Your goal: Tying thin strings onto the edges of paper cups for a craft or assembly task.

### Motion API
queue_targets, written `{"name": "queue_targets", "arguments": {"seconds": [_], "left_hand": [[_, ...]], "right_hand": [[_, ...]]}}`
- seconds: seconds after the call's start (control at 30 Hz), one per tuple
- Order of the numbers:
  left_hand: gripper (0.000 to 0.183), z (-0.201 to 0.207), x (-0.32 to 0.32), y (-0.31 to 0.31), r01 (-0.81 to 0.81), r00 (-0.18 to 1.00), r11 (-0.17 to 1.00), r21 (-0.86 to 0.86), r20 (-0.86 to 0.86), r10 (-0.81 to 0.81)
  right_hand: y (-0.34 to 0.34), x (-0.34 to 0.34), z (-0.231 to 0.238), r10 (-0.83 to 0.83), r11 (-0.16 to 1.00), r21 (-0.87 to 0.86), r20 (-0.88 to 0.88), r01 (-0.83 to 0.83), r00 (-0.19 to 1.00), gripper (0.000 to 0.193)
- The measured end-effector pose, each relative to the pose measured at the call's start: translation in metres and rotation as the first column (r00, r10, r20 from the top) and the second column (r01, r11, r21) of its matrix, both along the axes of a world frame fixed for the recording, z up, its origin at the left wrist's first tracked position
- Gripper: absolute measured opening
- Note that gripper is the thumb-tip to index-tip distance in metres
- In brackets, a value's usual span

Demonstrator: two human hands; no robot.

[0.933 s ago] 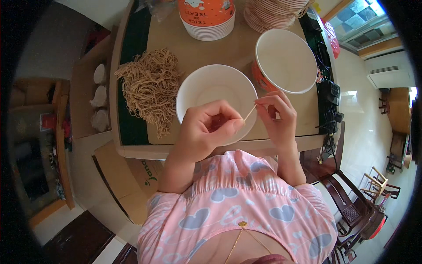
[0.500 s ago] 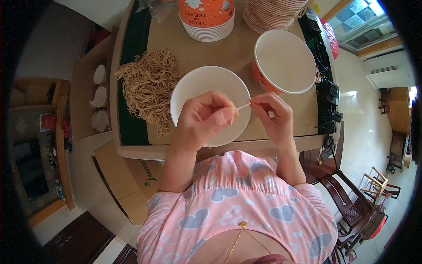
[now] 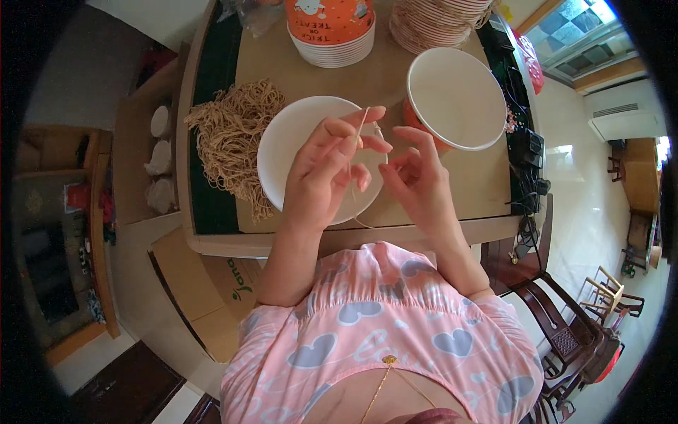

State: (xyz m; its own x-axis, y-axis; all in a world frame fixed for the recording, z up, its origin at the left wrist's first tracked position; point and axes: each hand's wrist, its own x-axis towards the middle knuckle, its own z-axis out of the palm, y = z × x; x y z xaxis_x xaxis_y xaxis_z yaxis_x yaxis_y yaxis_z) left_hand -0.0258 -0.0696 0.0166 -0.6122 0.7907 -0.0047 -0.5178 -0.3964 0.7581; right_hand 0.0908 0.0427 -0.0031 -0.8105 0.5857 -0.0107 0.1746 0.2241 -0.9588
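A thin beige string [image 3: 363, 121] runs over the fingers of my left hand [image 3: 323, 169], which pinches it between thumb and fingers. One end trails down past the rim of a white paper tub [image 3: 282, 155] beneath that hand. Just to the right, my right hand [image 3: 418, 177] is raised with its thumb and fingers apart, close to a small loop of the string; I see nothing gripped in it. Left of the tub lies a tangled heap of the same beige string [image 3: 236, 141]. An orange tub with a white inside [image 3: 458, 99] leans on its side at the right.
At the back of the table [image 3: 452, 191] stand a stack of orange tubs [image 3: 330, 32] and a string-wrapped stack of rims [image 3: 431, 25]. Black cables and adapters [image 3: 526, 148] line the right edge. A cardboard box holding white items [image 3: 138, 141] stands at the left.
My hands have drawn apart from the stretched string. My right hand has let go and opened; the left fingers have lifted with string over them. The white tub has shifted slightly left.
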Motion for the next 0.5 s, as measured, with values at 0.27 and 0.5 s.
{"name": "queue_targets", "arguments": {"seconds": [0.27,0.5], "left_hand": [[0.052,0.013,-0.014,-0.039,-0.127,0.992,0.991,-0.038,-0.026,0.126],[0.035,0.006,-0.005,-0.06,-0.13,0.938,0.99,-0.046,-0.329,0.108]], "right_hand": [[0.034,-0.042,0.02,-0.054,0.72,0.686,0.205,-0.104,0.977,0.033],[0.047,-0.057,0.037,0.064,0.64,0.768,-0.015,-0.03,0.998,0.024]]}}
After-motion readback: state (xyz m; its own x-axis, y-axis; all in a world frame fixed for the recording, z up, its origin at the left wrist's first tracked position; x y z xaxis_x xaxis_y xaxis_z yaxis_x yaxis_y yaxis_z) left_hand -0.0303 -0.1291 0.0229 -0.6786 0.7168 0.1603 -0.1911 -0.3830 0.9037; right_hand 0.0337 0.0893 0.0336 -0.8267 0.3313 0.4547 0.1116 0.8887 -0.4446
